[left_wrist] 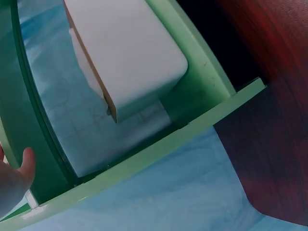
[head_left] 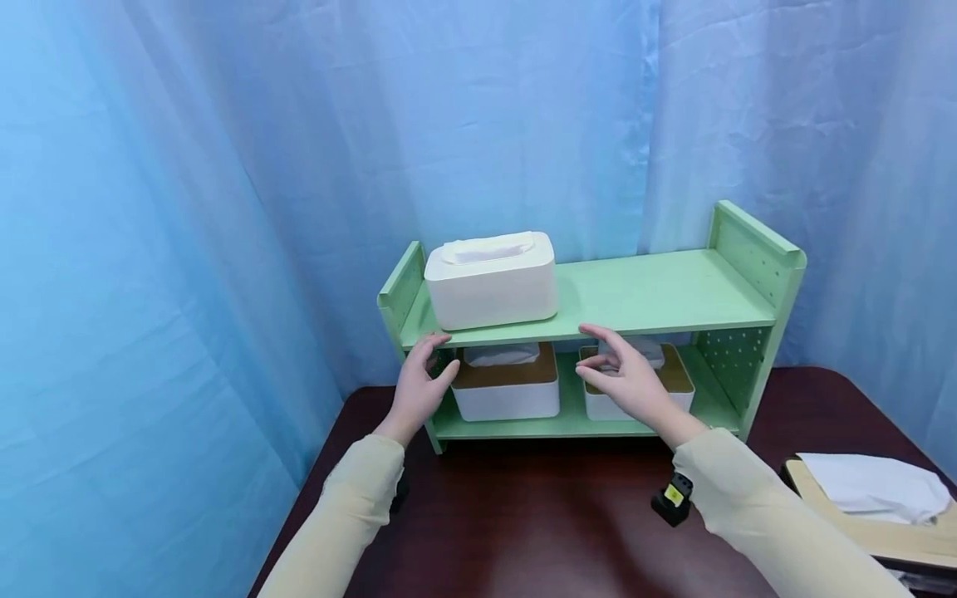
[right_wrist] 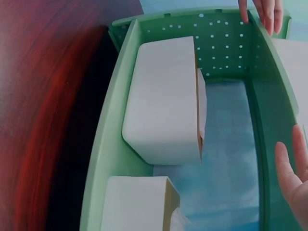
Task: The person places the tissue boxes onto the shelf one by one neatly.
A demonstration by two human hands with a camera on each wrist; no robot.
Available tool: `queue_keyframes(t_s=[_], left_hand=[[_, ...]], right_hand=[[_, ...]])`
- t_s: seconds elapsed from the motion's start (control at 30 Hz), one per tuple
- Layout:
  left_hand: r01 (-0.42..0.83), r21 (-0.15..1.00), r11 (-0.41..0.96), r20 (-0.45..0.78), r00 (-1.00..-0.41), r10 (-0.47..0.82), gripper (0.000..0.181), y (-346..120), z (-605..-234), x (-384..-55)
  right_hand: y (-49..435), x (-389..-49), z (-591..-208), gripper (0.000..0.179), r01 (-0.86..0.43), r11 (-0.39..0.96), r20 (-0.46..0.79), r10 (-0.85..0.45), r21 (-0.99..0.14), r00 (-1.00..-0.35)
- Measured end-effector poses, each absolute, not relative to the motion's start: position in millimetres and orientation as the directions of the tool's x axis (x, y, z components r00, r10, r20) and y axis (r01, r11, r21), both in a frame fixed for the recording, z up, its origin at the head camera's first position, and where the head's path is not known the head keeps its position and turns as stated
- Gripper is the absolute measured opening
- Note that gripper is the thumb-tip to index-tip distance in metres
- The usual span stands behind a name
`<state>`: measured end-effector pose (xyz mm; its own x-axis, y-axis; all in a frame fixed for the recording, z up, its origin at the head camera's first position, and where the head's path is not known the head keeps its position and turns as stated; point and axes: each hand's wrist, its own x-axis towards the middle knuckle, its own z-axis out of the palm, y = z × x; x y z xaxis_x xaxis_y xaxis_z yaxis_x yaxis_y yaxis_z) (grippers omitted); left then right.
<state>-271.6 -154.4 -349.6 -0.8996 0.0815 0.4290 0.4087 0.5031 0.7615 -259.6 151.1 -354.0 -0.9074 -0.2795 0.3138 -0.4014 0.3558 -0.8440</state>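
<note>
An all-white tissue box (head_left: 493,291) stands on the left part of the upper board of a green two-tier shelf (head_left: 643,291). My left hand (head_left: 419,382), thumb and fingers spread, is at the front edge just below that box's left corner. Near the middle of the same edge is my right hand (head_left: 628,382), fingers loosely bent with nothing between them. Behind the hands, on the lower tier, sit a left tissue box (head_left: 508,400) and a right tissue box (head_left: 676,404), both white with brown wooden lids. My right hand partly covers the right one.
The shelf stands on a dark red-brown table (head_left: 508,515) against a blue curtain (head_left: 523,116). At the near right lies another tissue box (head_left: 822,507) with a light wooden top and a tissue sticking out. Raised end panels (head_left: 758,249) close the shelf's sides.
</note>
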Motion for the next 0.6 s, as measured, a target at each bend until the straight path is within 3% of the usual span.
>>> queue_keyframes(t_s=[0.37, 0.6], left_hand=[[0.554, 0.596, 0.581, 0.601, -0.788, 0.136, 0.038, -145.8, -381.9, -260.3], [0.526, 0.676, 0.515, 0.527, -0.835, 0.162, 0.044, -126.8, -420.0, -244.4]], right_hand=[[169.0, -241.9, -396.7, 0.059, -0.339, 0.357, 0.238, -0.299, -0.87, -0.924], [182.2, -226.5, -430.3, 0.061, -0.305, 0.364, 0.194, -0.31, -0.88, -0.931]])
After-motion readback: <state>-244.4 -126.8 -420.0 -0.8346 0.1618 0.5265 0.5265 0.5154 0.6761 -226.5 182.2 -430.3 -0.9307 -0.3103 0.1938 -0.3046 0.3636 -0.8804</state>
